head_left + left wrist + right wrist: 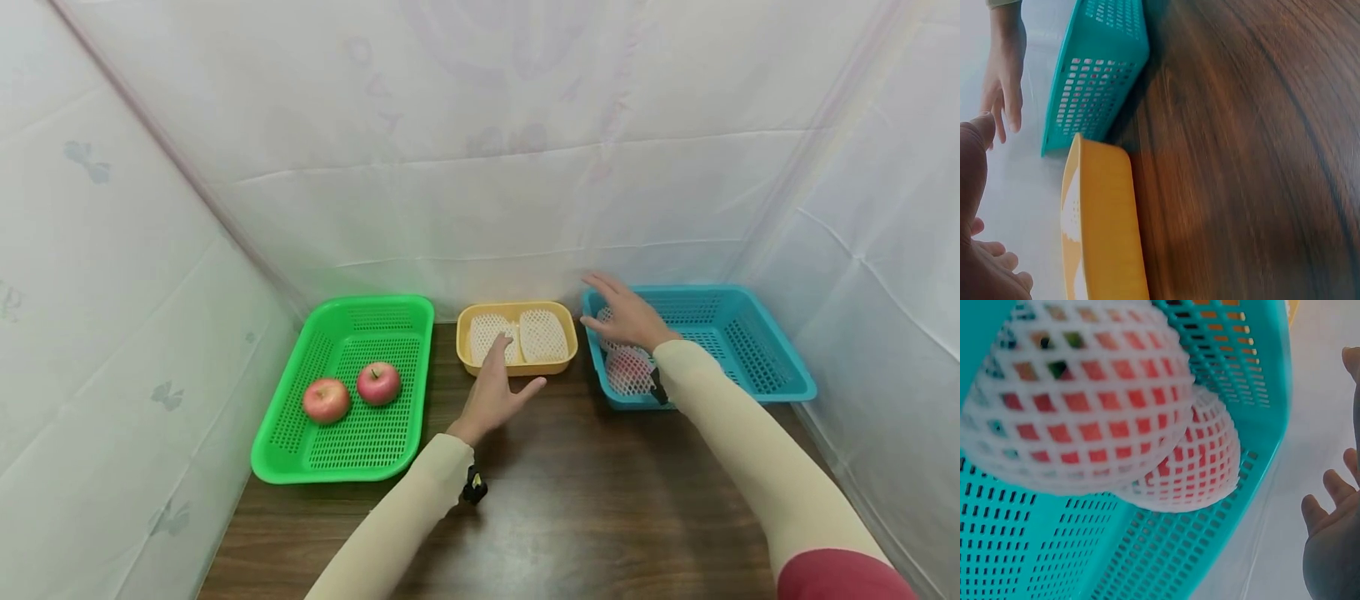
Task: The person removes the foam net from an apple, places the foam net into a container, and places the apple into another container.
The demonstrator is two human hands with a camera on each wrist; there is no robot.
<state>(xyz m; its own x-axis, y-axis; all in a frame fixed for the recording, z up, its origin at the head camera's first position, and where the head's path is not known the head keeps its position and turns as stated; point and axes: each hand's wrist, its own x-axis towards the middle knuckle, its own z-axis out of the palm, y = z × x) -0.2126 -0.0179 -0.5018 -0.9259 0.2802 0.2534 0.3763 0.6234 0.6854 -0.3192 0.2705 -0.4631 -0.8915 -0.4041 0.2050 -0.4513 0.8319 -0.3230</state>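
Observation:
My left hand (492,392), fingers extended and thumb spread, hovers over the front of a small yellow tray (513,370) and holds nothing. Two white foam net sleeves, a left one (486,330) and a right one (543,336), lie flat side by side in that tray. Over the left end of a blue basket (772,387) is my right hand (624,312), its fingers stretched out and nothing in them. Beneath it, two apples in foam nets, the nearer (1085,406) and the farther (1188,462), sit inside the basket; the hand partly covers them in the head view.
A green basket (341,475) stands at the left with two bare apples, one (326,401) beside the other (378,383). Everything rests on a dark wooden table (570,500). White sheeting (450,208) walls off the back and both sides.

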